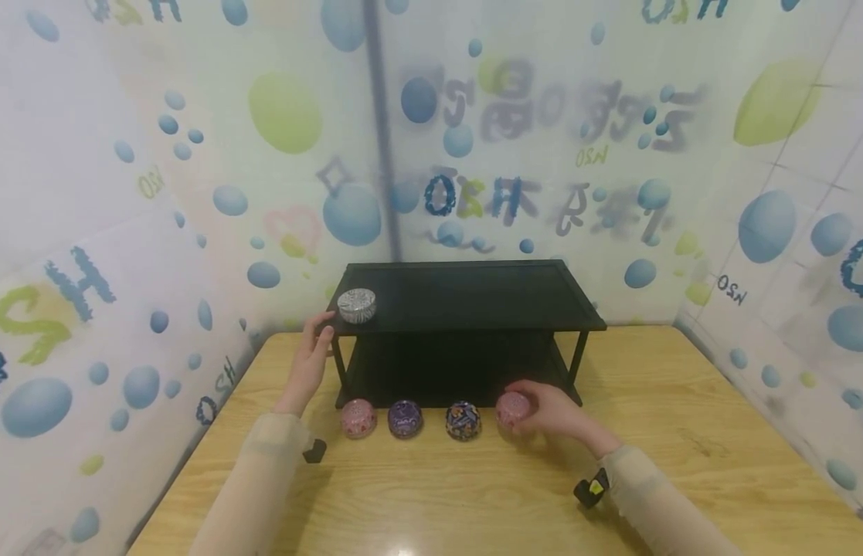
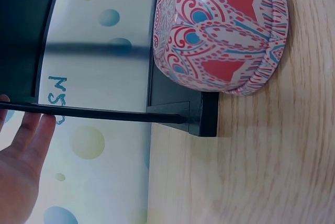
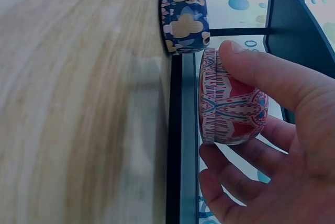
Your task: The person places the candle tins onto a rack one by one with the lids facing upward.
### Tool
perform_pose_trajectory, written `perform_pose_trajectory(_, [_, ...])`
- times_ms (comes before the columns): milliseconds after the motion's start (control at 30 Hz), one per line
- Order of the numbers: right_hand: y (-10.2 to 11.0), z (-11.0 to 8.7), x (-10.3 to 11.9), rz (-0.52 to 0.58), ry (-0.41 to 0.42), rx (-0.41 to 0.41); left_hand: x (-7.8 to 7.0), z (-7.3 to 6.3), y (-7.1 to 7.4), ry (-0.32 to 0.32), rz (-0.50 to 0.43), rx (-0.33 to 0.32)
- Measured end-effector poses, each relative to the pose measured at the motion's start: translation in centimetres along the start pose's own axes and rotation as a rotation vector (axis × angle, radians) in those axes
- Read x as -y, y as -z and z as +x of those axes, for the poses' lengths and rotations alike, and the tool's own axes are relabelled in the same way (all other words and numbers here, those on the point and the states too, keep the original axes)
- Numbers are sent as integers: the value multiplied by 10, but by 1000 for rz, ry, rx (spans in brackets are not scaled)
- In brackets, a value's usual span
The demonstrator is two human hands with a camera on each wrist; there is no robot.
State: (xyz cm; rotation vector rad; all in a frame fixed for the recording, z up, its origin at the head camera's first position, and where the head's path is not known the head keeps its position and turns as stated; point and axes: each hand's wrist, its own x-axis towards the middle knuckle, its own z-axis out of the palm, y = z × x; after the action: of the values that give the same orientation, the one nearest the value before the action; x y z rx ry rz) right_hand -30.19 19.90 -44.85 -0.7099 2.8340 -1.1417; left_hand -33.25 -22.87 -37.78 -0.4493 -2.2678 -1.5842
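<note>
My right hand (image 1: 552, 409) pinches a round pink-and-red patterned tin (image 1: 513, 409) between thumb and fingers, at the front right of a black two-tier shelf (image 1: 466, 297). In the right wrist view this tin (image 3: 235, 101) looks raised off the table. My left hand (image 1: 311, 359) is at the shelf's upper left front corner, fingers fairly straight and touching the post (image 2: 104, 114). Beside it, a black-and-white patterned tin (image 1: 357, 306) sits on the top tier. Along the shelf's front stand a pink tin (image 1: 358, 418), a purple tin (image 1: 406, 419) and a navy floral tin (image 1: 463, 421).
The shelf stands on a light wooden table (image 1: 431, 494), near the back wall. Its lower tier (image 1: 452, 367) lies close behind the row of tins. Patterned curtains (image 1: 285, 193) enclose the table at the back and sides. Each wrist wears a small black camera (image 1: 591, 489).
</note>
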Motion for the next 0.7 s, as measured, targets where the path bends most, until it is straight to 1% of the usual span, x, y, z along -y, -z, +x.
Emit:
perform_pose_trajectory(433, [9,4,10,-12,24,0,-1,3,0,5,-11,-8])
perform_pose_trajectory(700, [14,7,13,-7,-5,3,2,2,0,5,0,-9])
